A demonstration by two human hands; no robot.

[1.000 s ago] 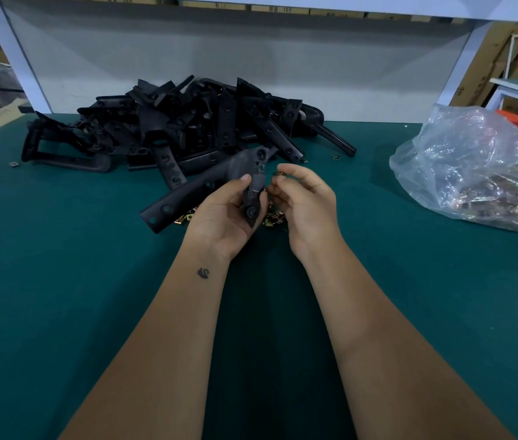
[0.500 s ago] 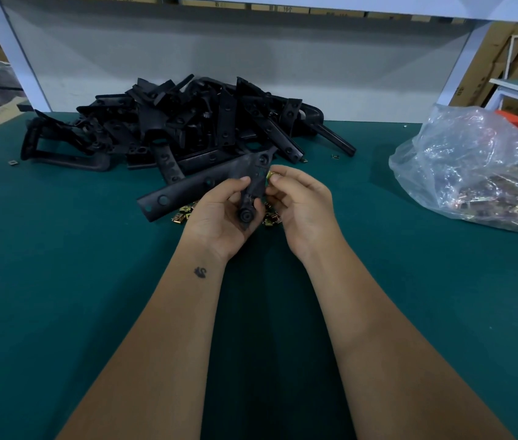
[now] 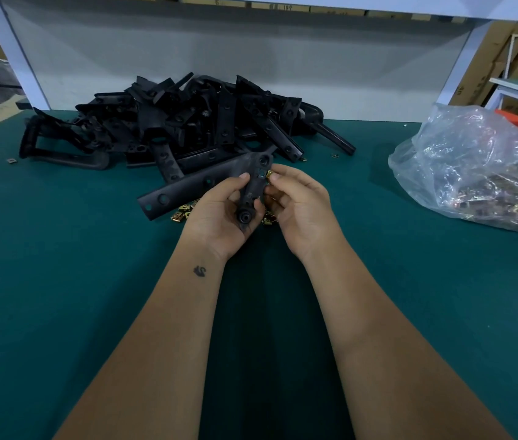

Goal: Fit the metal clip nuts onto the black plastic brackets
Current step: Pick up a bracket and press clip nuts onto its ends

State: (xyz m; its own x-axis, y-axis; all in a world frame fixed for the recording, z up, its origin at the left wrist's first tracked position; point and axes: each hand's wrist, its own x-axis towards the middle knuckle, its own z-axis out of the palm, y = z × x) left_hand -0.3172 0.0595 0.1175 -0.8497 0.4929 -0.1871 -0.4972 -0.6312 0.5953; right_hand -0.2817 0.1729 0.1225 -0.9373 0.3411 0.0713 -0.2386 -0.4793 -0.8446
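My left hand (image 3: 219, 217) grips a black plastic bracket (image 3: 200, 182) by its short leg, above the green table; the long leg points left. My right hand (image 3: 299, 208) pinches a brass-coloured clip nut (image 3: 269, 174) against the right edge of the bracket, beside a hole. Several loose clip nuts (image 3: 183, 214) lie on the table under my hands, partly hidden by them.
A pile of black brackets (image 3: 187, 122) lies at the back centre-left. A clear plastic bag of clip nuts (image 3: 480, 173) sits at the right. Single stray nuts (image 3: 11, 160) lie on the green table (image 3: 60, 265). A grey back panel and shelf posts stand behind.
Both hands lifted the bracket a little up and away from me. The clip nut in my right hand moved up against the bracket's edge near the hole.
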